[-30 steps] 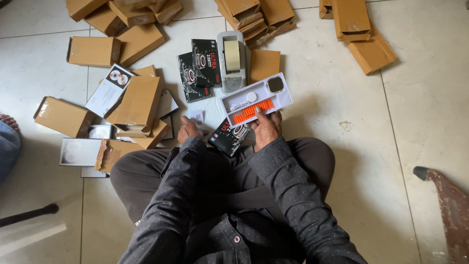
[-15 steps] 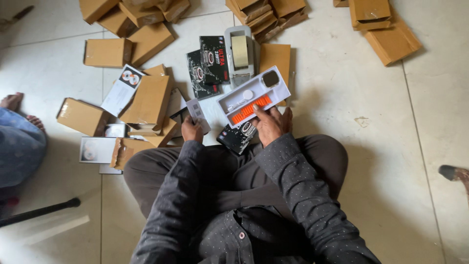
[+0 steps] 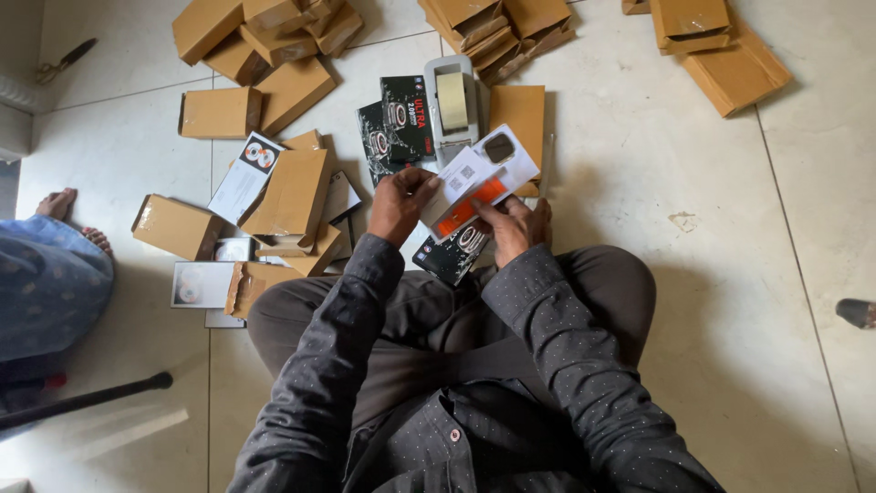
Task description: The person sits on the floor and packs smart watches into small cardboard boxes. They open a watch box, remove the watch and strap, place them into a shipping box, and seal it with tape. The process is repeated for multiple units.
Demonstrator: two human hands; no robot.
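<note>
We hold the white tray point(image 3: 479, 178) with its orange strap between both hands, left hand point(image 3: 400, 203) pinching its near-left end, right hand point(image 3: 513, 228) gripping underneath, its long axis slanting up-right above the black box point(image 3: 453, 256).

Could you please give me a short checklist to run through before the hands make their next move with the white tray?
1. White tray held by both hands: ok; the left hand grips its left end, the right hand its lower edge.
2. Orange strap seated in the tray: ok, it lies in its slot.
3. Dark watch face in place at the tray's far end: ok.
4. Black box within reach: ok, just under the tray by the knees.
5. Tape dispenser nearby: ok, on the floor beyond the tray.
6. Tray fully closed or covered: cannot tell.
</note>
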